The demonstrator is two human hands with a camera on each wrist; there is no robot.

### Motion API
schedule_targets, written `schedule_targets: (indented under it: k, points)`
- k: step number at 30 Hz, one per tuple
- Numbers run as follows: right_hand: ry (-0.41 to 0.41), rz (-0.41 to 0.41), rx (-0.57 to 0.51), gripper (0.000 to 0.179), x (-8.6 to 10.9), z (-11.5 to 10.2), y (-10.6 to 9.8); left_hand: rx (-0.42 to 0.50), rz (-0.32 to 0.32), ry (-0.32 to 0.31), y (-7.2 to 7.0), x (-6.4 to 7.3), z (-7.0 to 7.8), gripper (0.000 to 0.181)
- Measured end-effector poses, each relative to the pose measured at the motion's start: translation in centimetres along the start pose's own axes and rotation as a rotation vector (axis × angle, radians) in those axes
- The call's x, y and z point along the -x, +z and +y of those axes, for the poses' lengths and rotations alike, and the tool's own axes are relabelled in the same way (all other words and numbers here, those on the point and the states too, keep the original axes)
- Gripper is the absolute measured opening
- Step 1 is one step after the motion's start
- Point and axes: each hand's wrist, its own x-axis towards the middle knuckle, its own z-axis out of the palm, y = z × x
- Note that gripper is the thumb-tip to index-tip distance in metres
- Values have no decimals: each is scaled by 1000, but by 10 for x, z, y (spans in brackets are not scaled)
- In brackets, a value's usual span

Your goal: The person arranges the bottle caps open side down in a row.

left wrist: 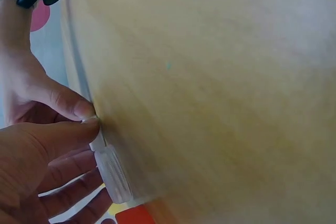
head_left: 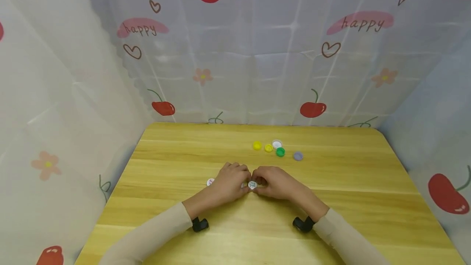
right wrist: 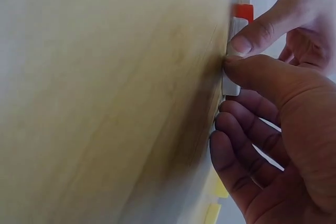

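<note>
A pale yellow wood-grain tabletop [head_left: 257,236] with rounded far corners fills the lower half of the head view. Light fabric curtains [head_left: 254,89] enclose it at the left, back and right, printed with red cherries, orange flowers, brown hearts and, across the top, "happy" on pink strokes. Bright vertical streaks and creases run down the back panel.

Just below the middle of the frame, a small white round cap [head_left: 252,185] with dark print sits at the tabletop between the person's left hand [head_left: 229,181] and right hand [head_left: 278,183]. Thumb and fingers of each are narrowed in a pinch on it, thumbs nearly meeting. A translucent ridged cap [left wrist: 114,175] is just beside it, by the left fingers; a white-topped printed cap [head_left: 210,182] shows left of that hand.

Right of centre, farther up the wood, lie two yellow caps [head_left: 257,145], a white cap [head_left: 276,144], a green cap [head_left: 280,151] and a lavender cap [head_left: 298,156].
</note>
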Motion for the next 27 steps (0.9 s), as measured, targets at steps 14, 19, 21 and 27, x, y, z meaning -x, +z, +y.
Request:
schedule_targets:
  k: [14,19,21,27]
  points:
    - [22,-33,-40,32,0,4,-14,209,-96,-28,-8,-7,-10,42]
    - [66,81,-15,33,-6,18,-30,457,-130,-69,-19,-30,-28,43]
    - [83,151,13,33,-13,26,-32,507,-119,-105,-22,-42,-37,43]
    - [198,294,57,50,-41,48,-29,420,-78,-133,-20,-83,-62,48]
